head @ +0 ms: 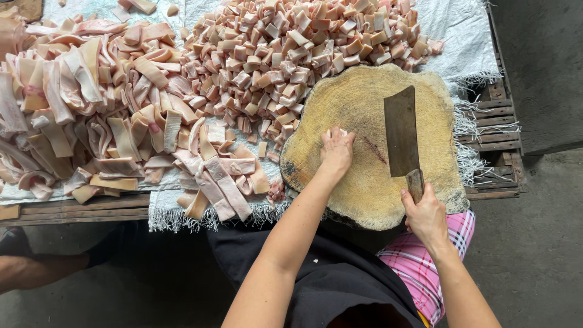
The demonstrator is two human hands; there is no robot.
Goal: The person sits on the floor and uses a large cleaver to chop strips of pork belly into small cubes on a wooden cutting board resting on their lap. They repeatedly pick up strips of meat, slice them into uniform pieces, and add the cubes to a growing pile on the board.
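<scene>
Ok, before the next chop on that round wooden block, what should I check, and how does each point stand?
1. Right hand grips the broad steel cleaver by its handle: ok.
2. Cleaver blade lies flat on the round wooden chopping block: ok.
3. Left hand is apart from the blade: ok.
4. Piece under the left hand: mostly hidden, cannot tell.
5. Pile of pale pink strips within reach on the woven white sheet: ok.
6. Heap of small pink cubes off the block: ok.
</scene>
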